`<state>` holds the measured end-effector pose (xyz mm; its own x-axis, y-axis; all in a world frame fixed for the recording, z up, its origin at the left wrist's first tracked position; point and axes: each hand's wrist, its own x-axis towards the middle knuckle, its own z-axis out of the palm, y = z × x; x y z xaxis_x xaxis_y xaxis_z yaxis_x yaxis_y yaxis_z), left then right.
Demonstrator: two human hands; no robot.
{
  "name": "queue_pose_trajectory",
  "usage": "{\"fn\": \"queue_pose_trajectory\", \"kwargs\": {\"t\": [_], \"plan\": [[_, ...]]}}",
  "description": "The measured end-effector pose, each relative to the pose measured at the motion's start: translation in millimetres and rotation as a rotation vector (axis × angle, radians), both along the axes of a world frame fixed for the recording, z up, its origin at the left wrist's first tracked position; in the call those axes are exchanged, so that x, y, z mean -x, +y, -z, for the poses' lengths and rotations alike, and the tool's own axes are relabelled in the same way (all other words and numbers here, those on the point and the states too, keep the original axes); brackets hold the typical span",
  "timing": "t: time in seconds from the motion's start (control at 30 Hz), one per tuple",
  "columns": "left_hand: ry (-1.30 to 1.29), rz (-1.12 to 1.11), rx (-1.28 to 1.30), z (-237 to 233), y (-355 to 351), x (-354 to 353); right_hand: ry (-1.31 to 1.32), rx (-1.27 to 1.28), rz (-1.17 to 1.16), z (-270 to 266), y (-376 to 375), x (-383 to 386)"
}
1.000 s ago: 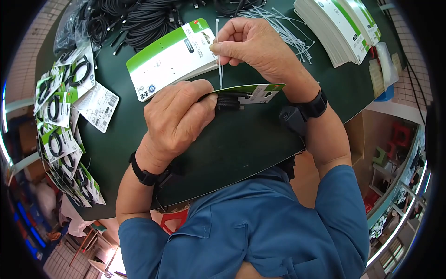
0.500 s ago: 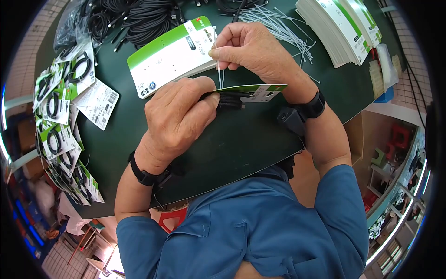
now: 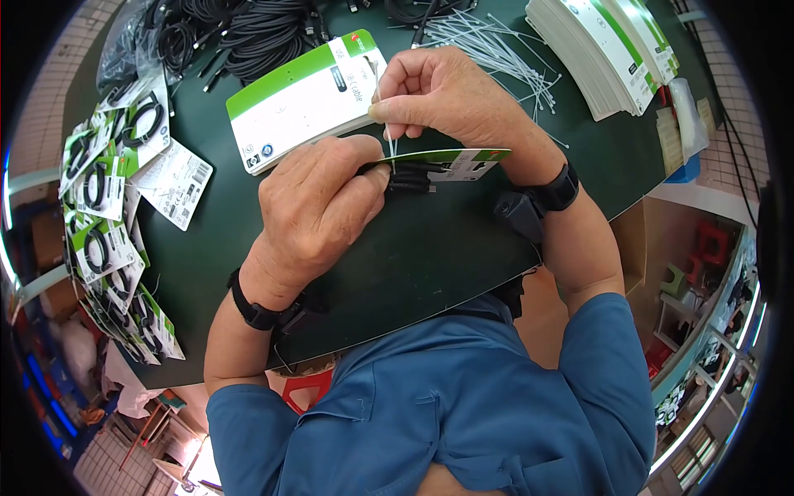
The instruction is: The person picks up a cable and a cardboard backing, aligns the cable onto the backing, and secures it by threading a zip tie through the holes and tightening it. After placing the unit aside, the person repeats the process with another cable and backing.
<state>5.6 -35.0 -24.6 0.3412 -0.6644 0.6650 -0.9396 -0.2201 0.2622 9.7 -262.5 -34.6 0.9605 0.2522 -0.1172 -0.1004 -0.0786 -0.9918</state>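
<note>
"What stands out at the card?"

"A white cable tie (image 3: 393, 145) rises from the card (image 3: 473, 168), apparently securing the coiled black cable (image 3: 407, 177) against its near side, above the dark green table (image 3: 413, 256)."

"And the hands?"

"The right hand (image 3: 451, 95) pinches the tie between thumb and forefinger, other fingers curled. The left hand (image 3: 310, 202) is closed on the card's left end beside the coil; whether its hidden fingertips also hold the cable, one cannot tell."

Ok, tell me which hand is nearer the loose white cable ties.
Right hand: just beside the loose ties, on their near side. The left hand is farther off, gripping the card.
</note>
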Motion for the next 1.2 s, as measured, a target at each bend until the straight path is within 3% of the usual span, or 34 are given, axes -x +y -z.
{"fn": "queue_pose_trajectory", "kwargs": {"t": [0.1, 0.27, 0.37, 0.63, 0.77, 0.9, 1.2], "plan": [[-0.007, -0.011, -0.002, -0.7, -0.1, 0.3, 0.076, -0.159, -0.171, -4.3, -2.2, 1.1], [-0.048, -0.025, -0.031, -5.8, 0.2, 1.6, 0.025, -0.131, -0.215, -9.9, -7.3, 2.3], [-0.057, -0.007, 0.000, -2.3, -0.9, 0.6, 0.195, -0.231, -0.171, -12.6, -9.0, 2.1], [-0.061, -0.017, 0.003, -1.6, -1.3, 3.0, -0.009, -0.042, -0.300, -11.4, -7.4, 4.1], [-0.065, -0.007, 0.001, -2.1, -1.3, 2.5, 0.132, -0.154, -0.172, -20.8, -3.2, 7.7], [-0.082, -0.011, 0.022, -0.6, -1.5, 2.8, 0.135, -0.023, -0.226, -20.1, -6.1, 4.5], [-0.029, -0.008, -0.024, -3.9, 2.4, 7.0, 0.091, -0.035, -0.337, -10.8, -6.1, 2.2]]}}
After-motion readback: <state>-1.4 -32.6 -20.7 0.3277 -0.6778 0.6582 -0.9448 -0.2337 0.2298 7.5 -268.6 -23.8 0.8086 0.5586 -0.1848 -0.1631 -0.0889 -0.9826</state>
